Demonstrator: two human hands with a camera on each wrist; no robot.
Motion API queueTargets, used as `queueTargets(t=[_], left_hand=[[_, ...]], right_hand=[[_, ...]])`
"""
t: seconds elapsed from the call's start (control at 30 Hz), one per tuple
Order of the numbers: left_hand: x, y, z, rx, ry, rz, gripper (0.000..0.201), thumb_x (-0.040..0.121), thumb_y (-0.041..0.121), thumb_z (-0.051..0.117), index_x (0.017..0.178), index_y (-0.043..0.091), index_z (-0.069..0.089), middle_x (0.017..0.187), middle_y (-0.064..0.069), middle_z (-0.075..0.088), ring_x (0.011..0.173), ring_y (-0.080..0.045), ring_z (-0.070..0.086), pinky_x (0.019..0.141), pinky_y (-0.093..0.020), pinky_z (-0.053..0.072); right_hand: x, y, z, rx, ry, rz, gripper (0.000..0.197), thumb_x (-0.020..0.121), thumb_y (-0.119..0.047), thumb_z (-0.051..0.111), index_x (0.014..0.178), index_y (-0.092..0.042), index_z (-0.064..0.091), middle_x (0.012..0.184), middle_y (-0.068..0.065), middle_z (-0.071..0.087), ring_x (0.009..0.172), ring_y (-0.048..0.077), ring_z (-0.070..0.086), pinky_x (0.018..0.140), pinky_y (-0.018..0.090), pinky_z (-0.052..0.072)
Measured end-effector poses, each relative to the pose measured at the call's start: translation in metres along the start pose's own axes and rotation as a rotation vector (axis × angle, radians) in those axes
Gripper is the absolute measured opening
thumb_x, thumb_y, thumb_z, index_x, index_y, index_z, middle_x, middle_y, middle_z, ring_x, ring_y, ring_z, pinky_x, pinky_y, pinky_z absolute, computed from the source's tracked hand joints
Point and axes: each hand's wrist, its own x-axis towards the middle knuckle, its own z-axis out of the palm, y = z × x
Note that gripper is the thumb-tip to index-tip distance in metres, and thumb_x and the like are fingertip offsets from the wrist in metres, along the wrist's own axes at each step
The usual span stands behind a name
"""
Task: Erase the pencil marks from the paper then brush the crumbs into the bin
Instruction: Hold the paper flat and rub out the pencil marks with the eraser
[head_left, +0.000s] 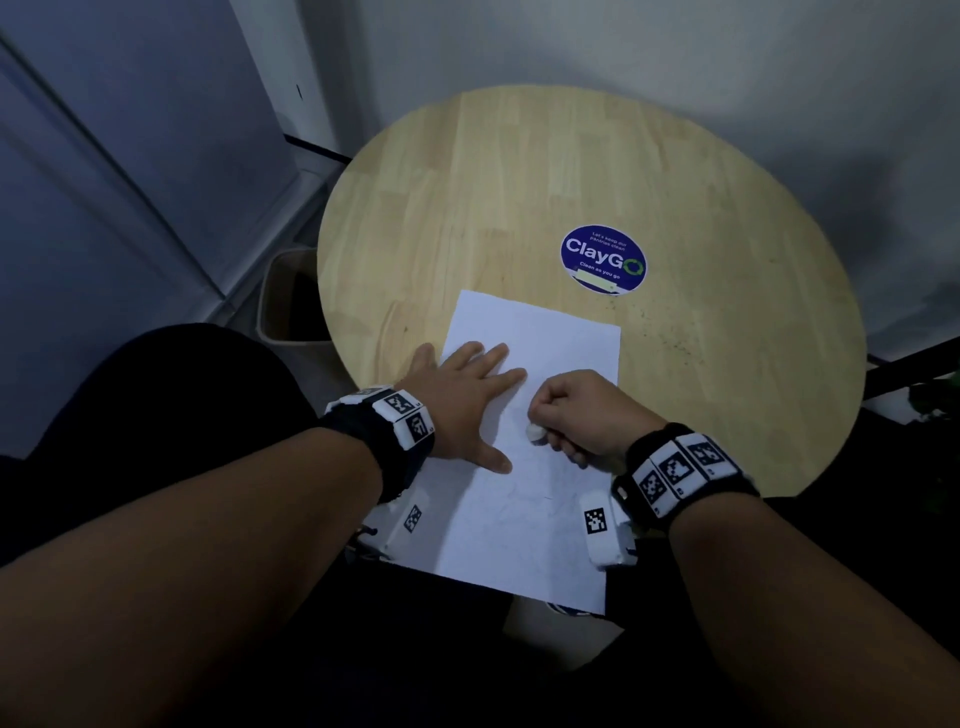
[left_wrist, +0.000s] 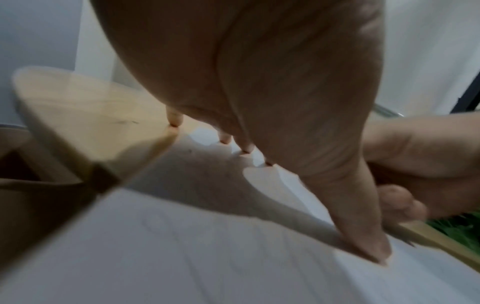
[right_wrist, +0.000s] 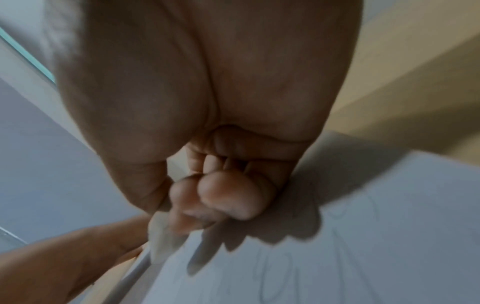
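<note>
In the head view, a white sheet of paper (head_left: 535, 415) is seen lying on a round wooden table (head_left: 519, 208), its near edge overhanging the table's rim. The left hand (head_left: 462, 402) is laid flat on the paper's left side with fingers straight and spread, the little finger resting on the wood just beside the paper's edge. A white eraser (head_left: 535, 431) is pinched in the curled fingers of the right hand (head_left: 582, 413), its tip pressed on the paper just right of the left hand's thumb. A blue round ClayGo sticker (head_left: 603, 259) is seen beyond the paper's far edge. A beige bin (head_left: 270, 301) stands on the floor left of the paper, partly hidden under the table's rim.

In the left wrist view, the left hand's fingertips (left_wrist: 245, 149) are seen touching the paper (left_wrist: 182, 257), with the thumb planted nearer. Faint pencil marks (left_wrist: 155, 224) are visible on the sheet. The right hand (left_wrist: 415, 164) is seen just right of the thumb.

In the right wrist view, the right hand's fingers (right_wrist: 228, 193) are seen curled tight, with the blurred eraser (right_wrist: 158, 232) below them against the paper (right_wrist: 389, 226). Faint pencil loops (right_wrist: 272, 275) are seen nearby.
</note>
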Motion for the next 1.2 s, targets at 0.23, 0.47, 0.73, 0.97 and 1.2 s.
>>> queueTargets(t=[0.23,0.47,0.73,0.97,1.2], left_hand=[[0.000,-0.006,0.010,-0.017,-0.033,-0.012,0.128,0.063,0.102,0.055,0.159,0.055,-0.016,0.171,0.011,-0.030,0.157,-0.027,-0.032,0.114,-0.079,-0.012],[0.004,-0.005,0.013,-0.017,-0.043,-0.022,0.130,0.060,0.104,0.053,0.157,0.057,-0.020,0.169,0.012,-0.034,0.155,-0.027,-0.035,0.112,-0.081,-0.013],[0.004,-0.004,0.012,-0.016,-0.052,-0.024,0.130,0.060,0.104,0.053,0.157,0.058,-0.021,0.169,0.011,-0.034,0.155,-0.027,-0.035,0.112,-0.081,-0.014],[0.005,-0.003,0.010,-0.011,-0.060,-0.027,0.130,0.060,0.105,0.052,0.157,0.058,-0.022,0.168,0.011,-0.036,0.155,-0.028,-0.036,0.111,-0.082,-0.014],[0.005,-0.002,0.008,-0.010,-0.064,-0.029,0.130,0.061,0.104,0.054,0.157,0.057,-0.021,0.169,0.011,-0.035,0.155,-0.028,-0.035,0.111,-0.083,-0.012]], right_hand=[[-0.002,-0.001,0.003,-0.107,0.065,-0.069,0.015,0.097,-0.013,0.061,0.087,-0.008,0.072,0.072,0.005,0.077,0.056,0.022,0.060,0.054,0.033,0.047],[-0.003,-0.009,0.014,-0.424,0.120,-0.222,0.015,0.090,-0.014,0.068,0.078,-0.021,0.074,0.075,-0.005,0.073,0.069,0.010,0.068,0.061,0.026,0.050],[-0.001,-0.011,0.014,-0.399,0.245,-0.232,0.016,0.093,-0.016,0.066,0.080,-0.020,0.075,0.074,-0.005,0.072,0.069,0.010,0.067,0.059,0.025,0.048],[-0.001,-0.011,0.012,-0.350,0.332,-0.217,0.015,0.092,-0.016,0.069,0.079,-0.023,0.074,0.074,-0.004,0.074,0.071,0.016,0.071,0.061,0.028,0.052],[-0.001,-0.010,0.016,-0.364,0.219,-0.197,0.015,0.091,-0.014,0.068,0.078,-0.018,0.076,0.071,-0.003,0.075,0.068,0.011,0.071,0.062,0.028,0.054]])
